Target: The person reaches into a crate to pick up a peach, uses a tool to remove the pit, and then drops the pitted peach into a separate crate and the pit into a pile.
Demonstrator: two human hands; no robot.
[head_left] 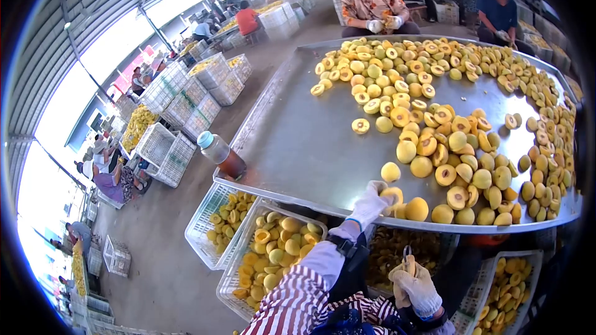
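White-gloved left hand [371, 206] is curling around a peach [392, 194] lying within reach at the counter [298, 149] edge; right hand [415, 288] is gripping a tool [408, 255] upright.

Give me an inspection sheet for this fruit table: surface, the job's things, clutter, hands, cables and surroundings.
Surface: metal table; its near-left part is bare, and halved peaches are heaped along the far and right sides.
Job's things: peach at the near edge; small tool with a metal tip.
Clutter: bottle of dark liquid with a blue cap, at the table's left corner.
Hands: both gloved; left hand closed on the peach; right hand grips the small tool, below the table edge.
Cables: nothing seen.
Surroundings: white crates of fruit below the near edge; stacked crates on the floor; seated people at the far side.
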